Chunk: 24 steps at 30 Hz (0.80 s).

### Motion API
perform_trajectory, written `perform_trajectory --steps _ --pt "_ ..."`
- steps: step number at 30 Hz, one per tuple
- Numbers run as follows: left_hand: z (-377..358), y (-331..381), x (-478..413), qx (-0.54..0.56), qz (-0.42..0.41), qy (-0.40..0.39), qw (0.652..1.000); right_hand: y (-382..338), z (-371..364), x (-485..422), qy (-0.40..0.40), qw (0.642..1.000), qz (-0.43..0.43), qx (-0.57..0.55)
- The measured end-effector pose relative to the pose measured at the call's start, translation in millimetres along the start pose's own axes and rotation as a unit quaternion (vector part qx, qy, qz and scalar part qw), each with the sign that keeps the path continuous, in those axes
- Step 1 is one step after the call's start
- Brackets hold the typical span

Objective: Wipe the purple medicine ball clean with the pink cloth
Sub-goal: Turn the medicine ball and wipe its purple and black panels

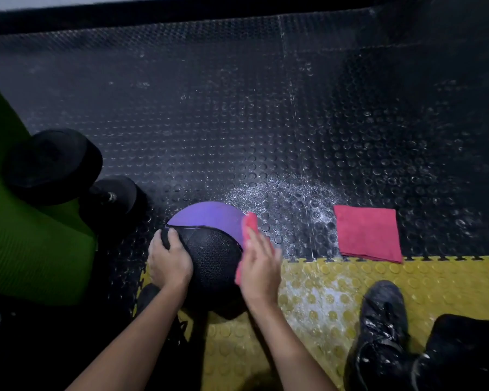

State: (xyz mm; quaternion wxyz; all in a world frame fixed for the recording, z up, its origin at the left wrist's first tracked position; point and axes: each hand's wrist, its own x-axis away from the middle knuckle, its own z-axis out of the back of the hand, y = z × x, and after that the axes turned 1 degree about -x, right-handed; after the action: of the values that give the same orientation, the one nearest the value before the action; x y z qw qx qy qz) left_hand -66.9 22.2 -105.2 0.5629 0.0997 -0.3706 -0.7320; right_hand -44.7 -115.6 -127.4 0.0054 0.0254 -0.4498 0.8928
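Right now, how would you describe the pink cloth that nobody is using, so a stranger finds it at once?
Find the yellow studded mat in the foreground and follow its toothed edge to the right. The folded pink cloth lies flat on the black studded floor. Unlike the other pink cloth, which the right hand presses against the purple medicine ball, no hand touches it.

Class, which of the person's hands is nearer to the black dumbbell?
Left. The left hand holds the ball on the side facing the dumbbell; the right hand presses the pink cloth on its far side.
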Motion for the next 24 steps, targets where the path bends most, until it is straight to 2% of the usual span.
perform_trajectory --steps 2,3,4,5,7,9,10,12,14,15,17,18,19,21,24 --pt "0 2 3 -0.003 -0.010 0.001 1.000 24 0 1 -0.031 0.973 -0.196 -0.118" --pt "-1 2 4 -0.006 -0.016 0.001 1.000 25 -1 3 -0.031 0.965 -0.233 -0.116" --pt "-3 3 5 -0.009 -0.022 0.004 1.000 17 -2 6 -0.014 0.970 -0.227 -0.089" --pt "-3 3 4 -0.012 -0.023 0.006 1.000 5 -3 11 0.020 0.986 -0.164 -0.040" --pt "-3 4 1 -0.017 -0.017 0.007 1.000 -28 -2 25 0.076 0.997 0.026 0.014" --pt "-2 5 -1 -0.016 -0.004 0.008 1.000 -35 -14 36 0.058 0.978 0.180 0.093" --pt "-1 5 -2 -0.013 0.000 0.009 1.000 -35 -14 33 0.054 0.970 0.212 0.102" --pt "-1 6 2 -0.005 0.000 0.012 1.000 -25 -12 26 0.066 0.963 0.242 0.096" --pt "-1 7 6 -0.009 -0.002 0.012 1.000 -14 -8 20 0.093 0.968 0.218 0.084" --pt "-3 8 10 -0.012 -0.010 0.011 1.000 -9 -4 17 0.103 0.979 0.164 0.067" --pt "-6 12 17 -0.014 -0.026 0.009 1.000 0 -2 9 0.086 0.996 -0.003 -0.006" --pt "-7 13 18 -0.016 -0.030 0.010 0.999 1 -2 8 0.076 0.995 -0.058 -0.014" --pt "-8 14 19 -0.020 -0.034 0.012 0.999 -2 -1 9 0.073 0.995 -0.069 -0.008" --pt "-10 14 20 -0.026 -0.039 0.011 0.999 -13 -1 17 0.093 0.995 0.035 0.029" --pt "-7 9 14 -0.024 -0.030 0.009 0.999 -29 -13 30 0.066 0.975 0.195 0.087"
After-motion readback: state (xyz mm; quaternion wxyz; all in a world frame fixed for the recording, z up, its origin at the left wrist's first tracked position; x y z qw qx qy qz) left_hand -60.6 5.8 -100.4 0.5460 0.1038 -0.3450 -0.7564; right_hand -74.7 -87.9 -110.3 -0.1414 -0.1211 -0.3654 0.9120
